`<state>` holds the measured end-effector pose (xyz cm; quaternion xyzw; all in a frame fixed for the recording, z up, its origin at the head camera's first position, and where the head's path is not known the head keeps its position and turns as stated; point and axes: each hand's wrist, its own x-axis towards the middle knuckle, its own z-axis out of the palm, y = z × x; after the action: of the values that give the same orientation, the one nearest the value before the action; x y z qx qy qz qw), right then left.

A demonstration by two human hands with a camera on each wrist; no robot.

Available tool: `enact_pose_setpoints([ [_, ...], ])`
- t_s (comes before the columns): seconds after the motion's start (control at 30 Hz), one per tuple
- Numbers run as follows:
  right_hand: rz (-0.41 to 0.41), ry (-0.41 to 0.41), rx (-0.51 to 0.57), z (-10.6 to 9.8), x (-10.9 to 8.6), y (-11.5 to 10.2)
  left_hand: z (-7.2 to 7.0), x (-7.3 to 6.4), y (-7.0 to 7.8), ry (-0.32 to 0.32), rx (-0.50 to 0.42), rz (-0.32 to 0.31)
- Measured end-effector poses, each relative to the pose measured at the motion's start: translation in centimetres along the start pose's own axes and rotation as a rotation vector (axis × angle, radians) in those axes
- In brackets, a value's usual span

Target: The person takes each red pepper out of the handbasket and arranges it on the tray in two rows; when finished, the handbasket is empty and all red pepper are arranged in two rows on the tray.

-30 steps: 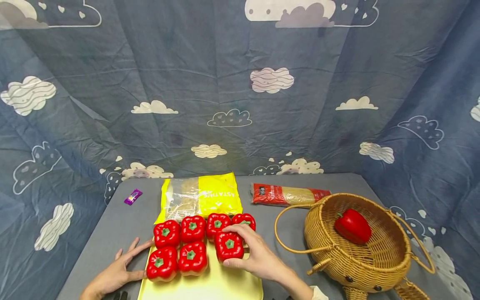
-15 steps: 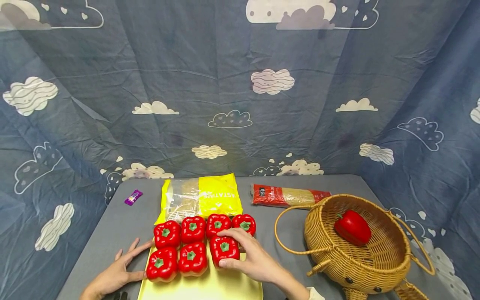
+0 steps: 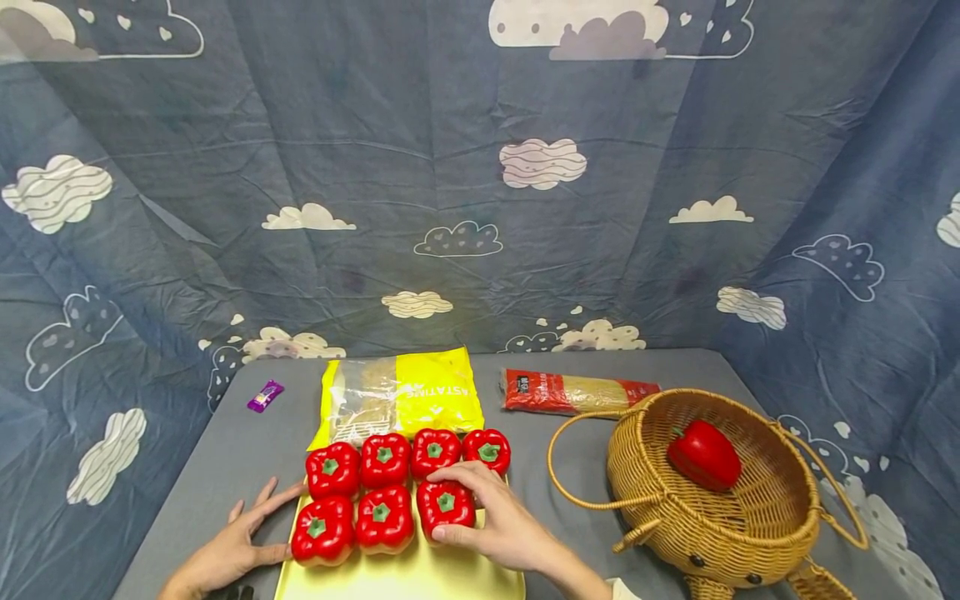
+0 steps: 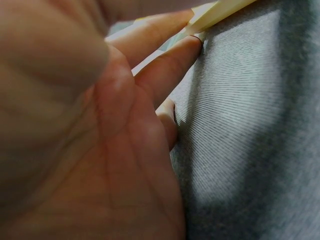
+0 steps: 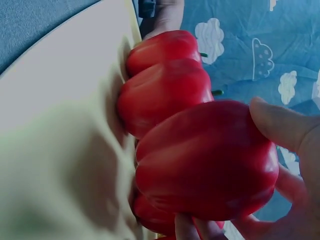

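Observation:
My right hand point(image 3: 506, 521) grips a red bell pepper point(image 3: 444, 510) with a green stem, thumb on the near side and fingers curled over the far side. In the right wrist view this pepper point(image 5: 205, 160) is close over the pale yellow tray point(image 5: 55, 115), lined up with other peppers point(image 5: 160, 92). On the tray point(image 3: 405, 579), a back row of several red bell peppers point(image 3: 385, 460) stands stem up, with two more point(image 3: 384, 518) in front at the left. My left hand point(image 3: 232, 546) rests at the tray's left edge, fingers spread, thumb tip near the front-left pepper point(image 3: 322, 531).
A wicker basket point(image 3: 637, 467) with one red bell pepper point(image 3: 703, 455) inside stands at the right, its handle reaching towards the tray. Behind the tray lie a yellow pasta bag point(image 3: 438, 392) and a red spaghetti packet point(image 3: 577, 392). A small purple packet point(image 3: 266, 396) lies back left.
My right hand has moved the held pepper left and slightly towards me, into line with the front row. The left hand stays in place.

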<state>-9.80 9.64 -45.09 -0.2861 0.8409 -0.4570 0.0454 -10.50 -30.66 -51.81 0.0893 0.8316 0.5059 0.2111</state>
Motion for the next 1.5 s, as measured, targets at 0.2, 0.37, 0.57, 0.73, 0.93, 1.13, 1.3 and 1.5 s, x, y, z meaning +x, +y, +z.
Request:
enact_pose_setpoints([
  [0.2,0.022,0.050,-0.025,0.5,-0.1,0.1,-0.1,0.2,0.0,-0.021,0.017,-0.026],
  [0.37,0.036,0.055,-0.017,0.8,-0.1,0.0,-0.2,0.2,0.1,-0.020,0.031,-0.049],
  [0.57,0.069,0.035,-0.028,1.1,0.0,-0.1,-0.2,0.4,0.2,-0.026,0.019,-0.066],
  [0.73,0.086,0.029,-0.038,1.3,0.0,0.0,-0.1,0.3,0.2,-0.018,0.034,-0.064],
  [0.93,0.083,0.028,-0.049,1.3,0.0,0.1,-0.1,0.3,0.3,-0.027,0.039,-0.081],
  [1.13,0.089,0.022,-0.042,1.5,0.1,0.0,-0.2,0.2,0.4,-0.027,0.046,-0.080],
  [1.3,0.102,0.029,-0.029,1.6,0.0,0.0,-0.2,0.3,0.4,-0.028,0.037,-0.085],
  [1.5,0.120,0.008,-0.002,1.4,-0.1,0.0,-0.2,0.3,0.5,-0.033,0.033,-0.093],
])
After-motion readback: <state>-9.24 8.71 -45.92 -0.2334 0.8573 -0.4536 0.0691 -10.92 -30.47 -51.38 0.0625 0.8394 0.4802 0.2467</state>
